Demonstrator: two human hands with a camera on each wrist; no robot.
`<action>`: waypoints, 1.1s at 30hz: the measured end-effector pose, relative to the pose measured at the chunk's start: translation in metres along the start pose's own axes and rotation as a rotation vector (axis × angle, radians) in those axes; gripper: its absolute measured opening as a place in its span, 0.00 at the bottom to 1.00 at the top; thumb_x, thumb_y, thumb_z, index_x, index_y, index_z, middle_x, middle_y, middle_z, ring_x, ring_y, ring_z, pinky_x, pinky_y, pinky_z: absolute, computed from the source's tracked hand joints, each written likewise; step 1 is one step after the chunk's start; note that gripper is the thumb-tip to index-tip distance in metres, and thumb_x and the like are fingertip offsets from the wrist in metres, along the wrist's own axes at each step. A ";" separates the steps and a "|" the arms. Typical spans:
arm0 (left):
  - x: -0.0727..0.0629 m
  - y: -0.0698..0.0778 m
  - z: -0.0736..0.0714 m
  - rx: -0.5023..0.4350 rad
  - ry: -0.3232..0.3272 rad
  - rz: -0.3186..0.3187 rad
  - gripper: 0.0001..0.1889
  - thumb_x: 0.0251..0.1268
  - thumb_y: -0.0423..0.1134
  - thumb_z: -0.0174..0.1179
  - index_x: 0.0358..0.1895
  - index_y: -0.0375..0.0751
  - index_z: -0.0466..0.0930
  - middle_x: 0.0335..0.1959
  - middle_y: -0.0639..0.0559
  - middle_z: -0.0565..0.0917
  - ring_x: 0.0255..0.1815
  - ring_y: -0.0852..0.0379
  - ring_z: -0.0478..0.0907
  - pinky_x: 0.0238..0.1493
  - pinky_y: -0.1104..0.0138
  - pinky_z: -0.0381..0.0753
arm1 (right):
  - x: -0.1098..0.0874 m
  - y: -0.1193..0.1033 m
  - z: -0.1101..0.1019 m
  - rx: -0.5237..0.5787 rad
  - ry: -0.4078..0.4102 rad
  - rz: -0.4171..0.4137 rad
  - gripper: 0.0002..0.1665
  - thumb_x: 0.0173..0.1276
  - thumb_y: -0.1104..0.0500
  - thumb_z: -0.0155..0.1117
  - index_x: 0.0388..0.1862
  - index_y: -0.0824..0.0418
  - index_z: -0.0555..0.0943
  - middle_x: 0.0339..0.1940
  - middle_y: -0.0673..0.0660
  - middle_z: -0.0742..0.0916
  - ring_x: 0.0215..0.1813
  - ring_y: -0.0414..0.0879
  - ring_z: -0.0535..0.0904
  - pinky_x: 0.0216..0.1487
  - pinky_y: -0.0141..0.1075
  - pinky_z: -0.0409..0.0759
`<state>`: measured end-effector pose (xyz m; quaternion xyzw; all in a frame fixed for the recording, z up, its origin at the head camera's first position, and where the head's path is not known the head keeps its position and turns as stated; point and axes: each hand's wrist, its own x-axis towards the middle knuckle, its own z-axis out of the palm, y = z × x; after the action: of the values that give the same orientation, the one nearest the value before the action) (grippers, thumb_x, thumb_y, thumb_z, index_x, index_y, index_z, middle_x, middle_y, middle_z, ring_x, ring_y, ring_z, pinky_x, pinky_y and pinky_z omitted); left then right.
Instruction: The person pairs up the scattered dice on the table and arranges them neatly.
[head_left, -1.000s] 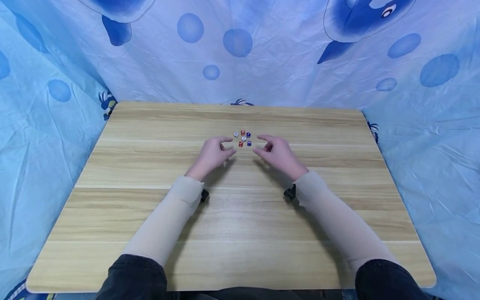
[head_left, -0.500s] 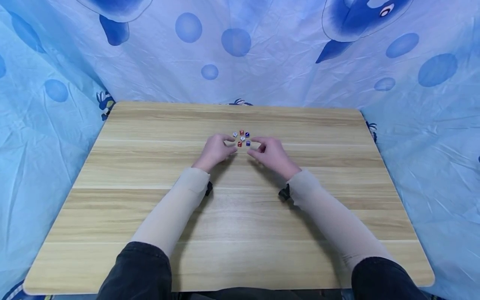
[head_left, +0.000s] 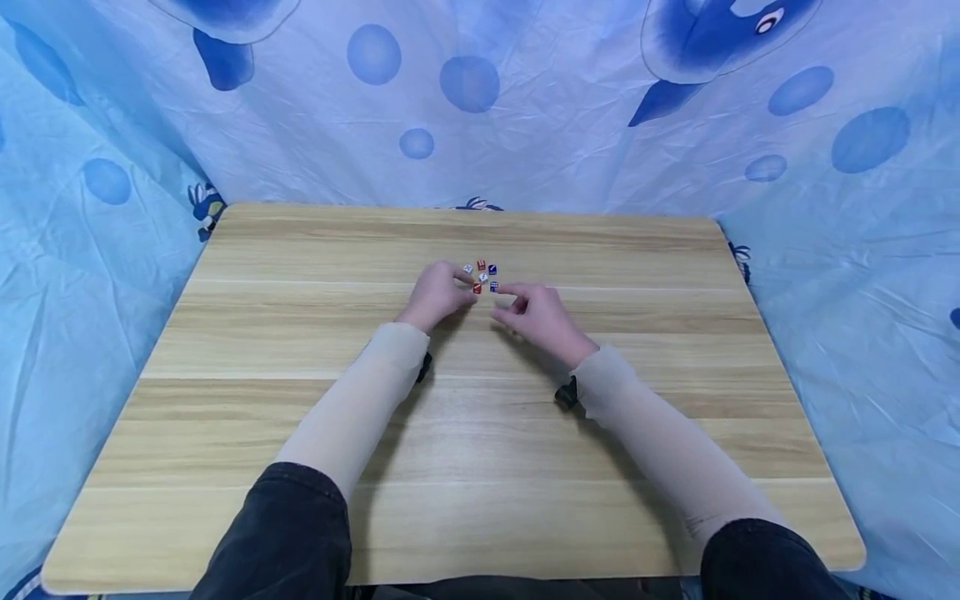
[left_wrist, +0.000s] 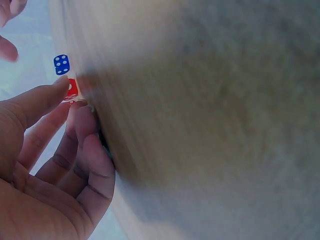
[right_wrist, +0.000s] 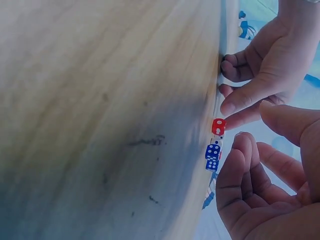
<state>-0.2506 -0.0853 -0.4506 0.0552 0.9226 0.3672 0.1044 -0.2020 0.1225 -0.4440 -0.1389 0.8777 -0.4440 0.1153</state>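
Dice [head_left: 483, 277]: six, loosely clustered on wooden table [head_left: 465, 433]. Near red die [head_left: 477, 288] between left hand's [head_left: 437, 295] thumb and forefinger; pinched or not, cannot tell. Right hand [head_left: 542, 317]: thumb and forefinger parted, gripping nothing, forefinger just beside near blue die [head_left: 494, 287].

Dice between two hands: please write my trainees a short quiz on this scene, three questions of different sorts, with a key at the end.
1. In the head view, how many dice show on the table, and how many of each colour?

2. True or false: the right hand is gripping a white die.

3. Which colour of die is nearest the thumb tip of the left hand?
A) blue
B) white
C) red

Key:
1. Six: two white, two red, two blue.
2. False: its thumb and index fingertips are apart, with no white die between them.
3. C, the red die.
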 end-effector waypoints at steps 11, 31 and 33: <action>0.009 0.003 0.001 0.074 -0.012 -0.005 0.11 0.59 0.37 0.75 0.46 0.44 0.91 0.55 0.49 0.85 0.60 0.47 0.76 0.62 0.54 0.72 | -0.002 0.005 0.002 -0.027 0.017 -0.021 0.30 0.71 0.53 0.72 0.69 0.60 0.78 0.26 0.54 0.86 0.26 0.53 0.83 0.24 0.41 0.79; 0.013 0.003 0.005 0.118 -0.013 -0.003 0.07 0.59 0.38 0.75 0.41 0.47 0.92 0.49 0.51 0.87 0.54 0.49 0.78 0.56 0.55 0.76 | 0.002 0.007 0.001 -0.037 0.014 0.005 0.30 0.70 0.55 0.73 0.68 0.61 0.78 0.25 0.52 0.86 0.24 0.50 0.82 0.23 0.39 0.78; 0.012 0.004 0.005 0.117 -0.015 -0.005 0.07 0.58 0.38 0.76 0.40 0.47 0.92 0.48 0.51 0.86 0.53 0.49 0.78 0.56 0.55 0.76 | 0.003 0.007 0.001 -0.038 0.014 0.011 0.30 0.69 0.55 0.73 0.68 0.60 0.78 0.25 0.52 0.86 0.24 0.50 0.82 0.23 0.39 0.78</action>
<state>-0.2610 -0.0772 -0.4532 0.0617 0.9418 0.3120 0.1089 -0.2049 0.1244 -0.4506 -0.1331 0.8875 -0.4276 0.1087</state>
